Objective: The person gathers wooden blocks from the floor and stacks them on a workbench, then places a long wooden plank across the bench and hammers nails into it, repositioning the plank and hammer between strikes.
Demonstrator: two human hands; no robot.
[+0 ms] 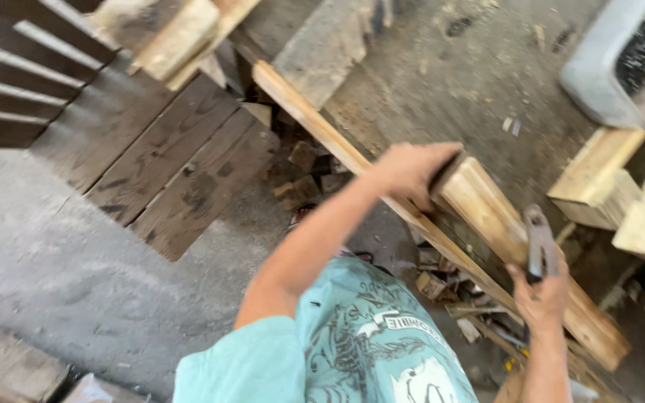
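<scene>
Concrete floor [54, 269] fills most of the view, grey and dusty, with dark wooden boards [173, 164] lying flat at upper left. Across the middle a long pale plank [315, 127] runs diagonally, and small wood scraps [304, 175] lie beneath it. Just beside it lies a shorter, thicker timber block [520, 246], slanting the same way. The left hand [412, 170] grips the block's upper end, fingers clenched over it. The right hand [539, 298] sits near the block's lower part, fingers closed around the handle of a grey metal tool [540, 242] whose head rests against the wood. More pale timber offcuts [621, 186] are stacked at right.
</scene>
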